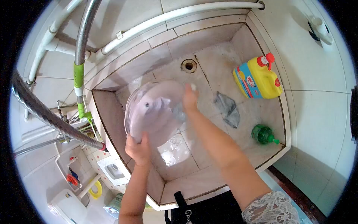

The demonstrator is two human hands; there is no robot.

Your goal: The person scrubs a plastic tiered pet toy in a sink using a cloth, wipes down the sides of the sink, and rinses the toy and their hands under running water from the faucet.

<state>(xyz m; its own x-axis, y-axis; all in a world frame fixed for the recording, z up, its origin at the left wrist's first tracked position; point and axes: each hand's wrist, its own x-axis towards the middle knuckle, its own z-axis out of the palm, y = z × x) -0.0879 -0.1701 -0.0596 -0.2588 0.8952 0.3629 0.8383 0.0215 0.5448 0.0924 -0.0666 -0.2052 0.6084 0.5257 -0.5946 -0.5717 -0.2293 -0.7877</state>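
Observation:
A round, pale, see-through piece [158, 112], which looks like a pot lid with a small dark spot near its middle, is held tilted over the tiled basin floor. My left hand [138, 148] is closed on its lower left rim, thumb on the near face. At its right edge is my right hand [190, 98], blurred by motion. Its fingers are not clear, and a small white spot shows by the fingertips. Right of that hand, a crumpled grey cloth [228, 109] lies wet on the basin floor.
The tiled basin [186, 181] has raised walls and a round drain hole [189, 66]. A yellow detergent jug [257, 77] with a red cap stands at its right side. A green bottle [264, 134] lies near the right corner. Suds [173, 150] wet the floor. A mop pole [82, 41] leans left.

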